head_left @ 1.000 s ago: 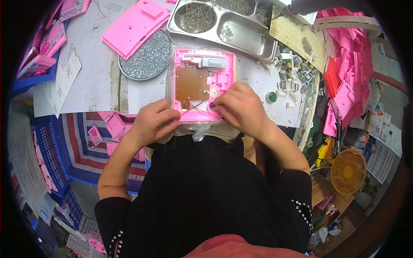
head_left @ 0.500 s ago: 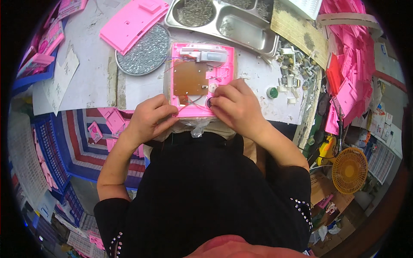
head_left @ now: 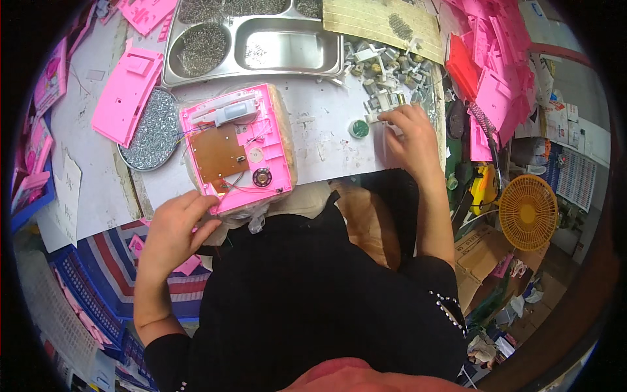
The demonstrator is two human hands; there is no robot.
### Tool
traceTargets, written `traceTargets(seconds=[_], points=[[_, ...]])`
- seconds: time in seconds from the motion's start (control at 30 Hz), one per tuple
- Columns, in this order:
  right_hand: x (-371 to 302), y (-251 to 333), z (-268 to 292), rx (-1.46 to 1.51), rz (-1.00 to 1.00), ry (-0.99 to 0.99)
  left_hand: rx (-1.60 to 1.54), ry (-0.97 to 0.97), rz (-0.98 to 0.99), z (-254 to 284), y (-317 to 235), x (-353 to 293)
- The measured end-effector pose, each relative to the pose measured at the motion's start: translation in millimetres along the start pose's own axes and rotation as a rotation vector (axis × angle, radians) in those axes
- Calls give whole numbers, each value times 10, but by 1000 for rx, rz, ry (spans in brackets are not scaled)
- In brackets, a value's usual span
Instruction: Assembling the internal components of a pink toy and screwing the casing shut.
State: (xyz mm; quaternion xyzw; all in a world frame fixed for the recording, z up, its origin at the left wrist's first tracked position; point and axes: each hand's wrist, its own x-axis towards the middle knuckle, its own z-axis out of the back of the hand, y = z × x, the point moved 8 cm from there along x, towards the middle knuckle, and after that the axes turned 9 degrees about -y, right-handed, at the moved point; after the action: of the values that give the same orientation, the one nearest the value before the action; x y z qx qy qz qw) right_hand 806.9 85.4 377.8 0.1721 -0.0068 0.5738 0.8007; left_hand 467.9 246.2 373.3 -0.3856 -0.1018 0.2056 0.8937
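A pink plastic casing [head_left: 277,137] lies tilted on a plastic-wrapped pad at the table's front edge. Inside it are a brown circuit board [head_left: 214,155], a grey-white motor unit [head_left: 236,112], a round black speaker [head_left: 262,177] and thin wires. At the casing's lower left corner, my left hand [head_left: 175,230] has its fingers on top and its thumb below the edge. My right hand [head_left: 413,138] reaches out to the right, thumb apart from the fingers, fingertips beside small white-and-grey parts [head_left: 385,100]. Nothing shows clearly in its grasp. Close to its thumb stands a small green-topped container [head_left: 358,129].
A steel compartment tray [head_left: 287,73] of small metal pieces stands at the back. Left of the casing, a round dish of screws [head_left: 153,140] sits partly under a pink panel [head_left: 127,91]. Pink parts [head_left: 493,59] pile up at right, above an orange basket [head_left: 528,212].
My right hand has left the speaker area and moved right to the loose parts. The view has shifted, so the casing appears further left and tilted. My left hand stays at its corner.
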Motion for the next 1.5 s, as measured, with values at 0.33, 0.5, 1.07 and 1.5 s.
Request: traceTargets(seconds=[0.33, 0.5, 1.07, 1.5], points=[[57, -179, -169, -19, 26, -141, 518, -168, -309, 184, 106, 2045], [-128, -505, 50, 329, -347, -309, 744, 30, -320, -201, 267, 2671], [17, -185, -20, 863, -348, -288, 656, -19, -155, -68, 203, 2600], [80, 588, 268, 789, 59, -193, -10, -174, -133, 276, -482, 1776]])
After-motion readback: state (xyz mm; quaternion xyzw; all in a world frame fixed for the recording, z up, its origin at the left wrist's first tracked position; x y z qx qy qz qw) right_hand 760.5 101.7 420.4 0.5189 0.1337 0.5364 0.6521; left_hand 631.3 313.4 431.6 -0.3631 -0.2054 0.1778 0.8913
